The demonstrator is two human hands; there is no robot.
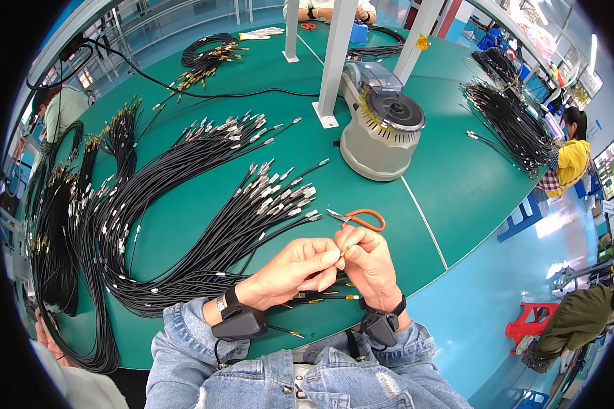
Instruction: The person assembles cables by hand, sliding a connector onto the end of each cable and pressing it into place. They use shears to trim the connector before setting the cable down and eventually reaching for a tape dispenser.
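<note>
Faded blue denim sleeves and jacket [273, 385] come nearest, and beyond the cuffs, from where I stand, two bare hands meet over the green surface [471, 163]. Left hand [299, 266] and right hand [372, 264] are both drawn in narrow, thumb against forefinger, fingertips almost touching around a small, yellowish, metallic-looking piece [346, 251]. It sits up between the fingertips, clear of the surface; the fingers cover most of it, so I cannot tell its shape or whether a cable runs from it.

For work this fine, I'd say a light, square pinch serves best: one hand steadying, the other making only small turns, with the piece kept in plain sight. Tight squeezing could bend it or let it slip among the black cables with gold-coloured tips [351, 297] lying beneath.

Just beyond the knuckles lie orange-handled metal scissors [346, 218], blades pointing leftward, best left clear of the elbows' sweep. Leftward spreads a thick bundle of black cables with silvery ends [208, 252], near enough to snag a cuff
</note>
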